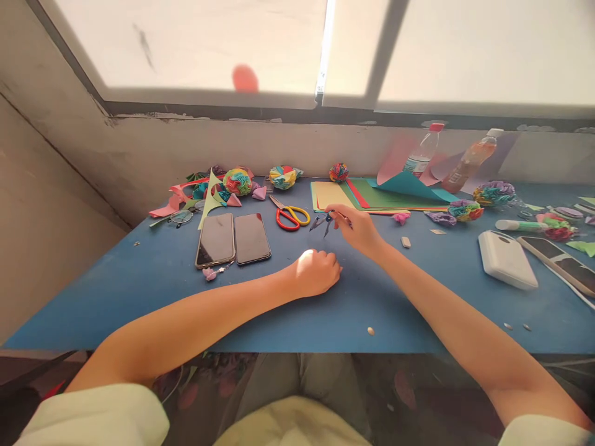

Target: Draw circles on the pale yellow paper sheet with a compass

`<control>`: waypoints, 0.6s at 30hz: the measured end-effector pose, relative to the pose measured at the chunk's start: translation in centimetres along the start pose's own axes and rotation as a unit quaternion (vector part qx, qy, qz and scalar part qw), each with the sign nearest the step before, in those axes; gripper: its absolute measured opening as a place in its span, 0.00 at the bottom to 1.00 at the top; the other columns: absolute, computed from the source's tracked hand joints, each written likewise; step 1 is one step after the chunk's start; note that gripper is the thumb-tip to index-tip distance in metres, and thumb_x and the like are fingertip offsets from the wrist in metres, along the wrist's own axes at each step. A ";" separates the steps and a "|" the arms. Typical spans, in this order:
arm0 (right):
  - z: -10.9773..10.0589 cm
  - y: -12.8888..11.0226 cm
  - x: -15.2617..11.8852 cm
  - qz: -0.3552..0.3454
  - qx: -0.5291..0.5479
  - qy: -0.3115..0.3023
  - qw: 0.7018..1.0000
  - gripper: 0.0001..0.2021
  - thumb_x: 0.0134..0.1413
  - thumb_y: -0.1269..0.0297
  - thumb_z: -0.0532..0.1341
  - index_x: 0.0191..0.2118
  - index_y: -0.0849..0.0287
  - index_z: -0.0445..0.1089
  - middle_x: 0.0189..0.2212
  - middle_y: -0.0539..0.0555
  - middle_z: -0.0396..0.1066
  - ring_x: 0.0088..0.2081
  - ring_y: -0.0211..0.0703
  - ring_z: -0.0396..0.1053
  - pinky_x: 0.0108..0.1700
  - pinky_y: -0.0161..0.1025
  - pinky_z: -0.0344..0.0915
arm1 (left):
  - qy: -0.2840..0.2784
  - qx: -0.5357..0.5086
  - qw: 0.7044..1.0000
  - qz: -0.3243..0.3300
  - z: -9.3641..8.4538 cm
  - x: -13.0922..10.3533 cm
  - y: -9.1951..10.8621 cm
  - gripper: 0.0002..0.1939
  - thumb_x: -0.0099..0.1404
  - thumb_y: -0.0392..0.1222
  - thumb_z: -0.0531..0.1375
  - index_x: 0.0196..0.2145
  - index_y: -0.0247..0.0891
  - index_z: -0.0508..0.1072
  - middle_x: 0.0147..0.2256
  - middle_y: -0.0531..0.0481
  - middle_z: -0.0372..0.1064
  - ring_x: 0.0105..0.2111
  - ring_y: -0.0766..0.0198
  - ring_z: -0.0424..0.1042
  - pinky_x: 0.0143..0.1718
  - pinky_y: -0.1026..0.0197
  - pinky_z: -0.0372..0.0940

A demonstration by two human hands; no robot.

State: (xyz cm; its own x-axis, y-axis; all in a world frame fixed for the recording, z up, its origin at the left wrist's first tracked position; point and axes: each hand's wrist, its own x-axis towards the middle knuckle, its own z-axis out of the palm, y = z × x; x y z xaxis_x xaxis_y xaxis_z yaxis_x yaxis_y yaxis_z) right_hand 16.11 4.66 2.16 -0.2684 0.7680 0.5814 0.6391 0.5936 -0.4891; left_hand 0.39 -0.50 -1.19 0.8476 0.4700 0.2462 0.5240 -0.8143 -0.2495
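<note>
My right hand (356, 228) holds a small dark drawing compass (325, 223) by its top, with its two legs apart and pointing down left over the blue table. Just below it, my left hand (317, 272) rests on the table with its fingers curled under; whether anything is inside cannot be seen. Scissors (290, 217) with red and yellow handles lie left of the compass. Two dark-screened phones (216, 240) are side by side to the left of my left hand. Behind my right hand lies a stack of coloured paper (385, 197).
Folded paper balls (282, 176) and scraps line the wall side. Two bottles (422, 152) stand at the back right. A white power bank (507, 260) and another phone-like object (560, 260) lie right. Eyeglasses (181, 216) are at left, an eraser (406, 242) near my right wrist.
</note>
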 end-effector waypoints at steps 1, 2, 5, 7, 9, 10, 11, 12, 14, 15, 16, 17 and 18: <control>0.0 0.0 0.0 0.004 -0.003 0.002 1.000 0.14 0.60 0.60 0.50 0.42 0.56 0.70 0.28 0.52 0.73 0.25 0.39 0.68 0.30 0.35 0.61 | -0.001 -0.002 1.000 -0.002 -0.1 0.0 0.1 0.23 0.68 0.38 0.41 0.28 0.33 0.73 0.25 0.41 0.66 0.23 0.62 0.63 0.21 0.61 0.46; 0.0 0.1 0.0 0.008 -0.005 0.005 1.000 0.14 0.60 0.59 0.50 0.42 0.56 0.70 0.27 0.52 0.72 0.25 0.39 0.68 0.30 0.35 0.60 | -0.001 -0.003 1.000 -0.011 -0.2 0.0 0.1 0.23 0.68 0.38 0.41 0.28 0.33 0.73 0.25 0.41 0.66 0.23 0.62 0.63 0.21 0.60 0.46; -0.1 0.3 0.1 0.019 -0.008 0.019 1.000 0.14 0.61 0.58 0.49 0.41 0.56 0.69 0.25 0.51 0.72 0.25 0.40 0.68 0.30 0.35 0.60 | 0.006 0.003 0.997 -0.078 -0.4 -0.1 0.2 0.22 0.67 0.38 0.42 0.28 0.32 0.73 0.25 0.41 0.66 0.25 0.60 0.64 0.22 0.59 0.48; -0.3 0.6 0.3 0.030 -0.008 0.028 0.999 0.14 0.61 0.57 0.49 0.40 0.56 0.69 0.25 0.51 0.72 0.26 0.41 0.68 0.31 0.35 0.60 | 0.001 0.012 0.991 -0.134 -0.7 -0.1 -0.2 0.20 0.66 0.37 0.44 0.28 0.31 0.73 0.25 0.40 0.67 0.26 0.59 0.65 0.24 0.59 0.49; -0.5 1.0 0.4 0.040 -0.016 0.034 0.998 0.14 0.61 0.57 0.49 0.39 0.55 0.69 0.25 0.52 0.72 0.27 0.42 0.69 0.31 0.35 0.59 | -0.016 0.026 0.984 -0.177 -1.2 0.0 -1.1 0.18 0.65 0.35 0.45 0.28 0.30 0.73 0.27 0.38 0.68 0.28 0.57 0.65 0.26 0.58 0.50; -0.5 1.3 0.5 0.043 -0.024 0.038 0.998 0.13 0.61 0.57 0.49 0.39 0.55 0.69 0.26 0.52 0.72 0.28 0.42 0.70 0.30 0.35 0.59 | -0.022 0.036 0.980 -0.196 -1.6 0.2 -1.7 0.17 0.64 0.34 0.46 0.28 0.29 0.73 0.28 0.36 0.68 0.30 0.56 0.66 0.27 0.57 0.51; -0.6 1.6 0.5 0.043 -0.033 0.043 0.998 0.13 0.61 0.58 0.49 0.39 0.56 0.68 0.27 0.52 0.72 0.28 0.43 0.70 0.30 0.35 0.59 | -0.026 0.045 0.976 -0.211 -2.0 0.5 -2.5 0.16 0.63 0.33 0.47 0.28 0.28 0.73 0.30 0.35 0.68 0.32 0.54 0.66 0.28 0.56 0.52; -0.6 1.9 0.6 0.041 -0.040 0.048 0.997 0.13 0.61 0.59 0.49 0.38 0.56 0.68 0.28 0.53 0.72 0.29 0.43 0.69 0.31 0.35 0.59 | -0.029 0.051 0.972 -0.226 -2.5 0.9 -3.3 0.16 0.62 0.33 0.47 0.29 0.28 0.74 0.30 0.35 0.68 0.35 0.52 0.66 0.30 0.55 0.53; -0.6 2.4 0.8 0.034 -0.037 0.052 0.997 0.12 0.60 0.59 0.50 0.37 0.56 0.68 0.29 0.54 0.72 0.29 0.43 0.69 0.31 0.36 0.59 | -0.025 0.052 0.962 -0.268 -3.5 2.0 -5.2 0.15 0.60 0.31 0.47 0.30 0.28 0.74 0.31 0.35 0.68 0.37 0.51 0.66 0.33 0.54 0.54; -0.7 2.7 0.9 0.036 -0.025 0.054 0.998 0.11 0.60 0.59 0.50 0.37 0.57 0.67 0.28 0.53 0.72 0.29 0.42 0.69 0.31 0.35 0.60 | -0.024 0.044 0.957 -0.286 -3.9 2.8 -6.2 0.15 0.59 0.30 0.47 0.31 0.28 0.74 0.32 0.35 0.68 0.37 0.51 0.67 0.34 0.54 0.54; -0.8 3.0 1.1 0.044 -0.005 0.061 0.997 0.11 0.59 0.59 0.50 0.36 0.57 0.67 0.27 0.53 0.71 0.28 0.41 0.68 0.31 0.35 0.60 | -0.033 0.028 0.953 -0.299 -4.2 3.8 -7.2 0.15 0.58 0.29 0.47 0.32 0.27 0.74 0.33 0.35 0.69 0.37 0.51 0.67 0.35 0.54 0.54; -1.0 3.3 1.3 0.058 0.020 0.075 0.995 0.11 0.59 0.58 0.50 0.35 0.57 0.66 0.26 0.52 0.71 0.28 0.41 0.68 0.31 0.35 0.61 | -0.047 -0.004 0.948 -0.315 -4.4 4.9 -8.2 0.15 0.57 0.30 0.48 0.33 0.27 0.74 0.34 0.34 0.69 0.38 0.50 0.68 0.35 0.53 0.55; -1.3 3.7 1.5 0.079 0.049 0.099 0.991 0.12 0.59 0.57 0.50 0.33 0.57 0.65 0.25 0.52 0.69 0.27 0.40 0.68 0.30 0.35 0.61 | -0.073 -0.056 0.945 -0.314 -4.4 6.2 -9.1 0.15 0.57 0.32 0.49 0.35 0.26 0.74 0.35 0.33 0.70 0.39 0.49 0.68 0.36 0.54 0.56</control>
State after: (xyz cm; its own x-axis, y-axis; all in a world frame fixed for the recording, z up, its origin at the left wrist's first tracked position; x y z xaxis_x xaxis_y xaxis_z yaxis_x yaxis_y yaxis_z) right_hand 19.01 7.66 2.06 -0.0173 0.7971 0.6036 0.5859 0.4972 -0.6399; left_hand 0.49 8.33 6.73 0.3794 0.9077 0.1790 0.9223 -0.3865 0.0050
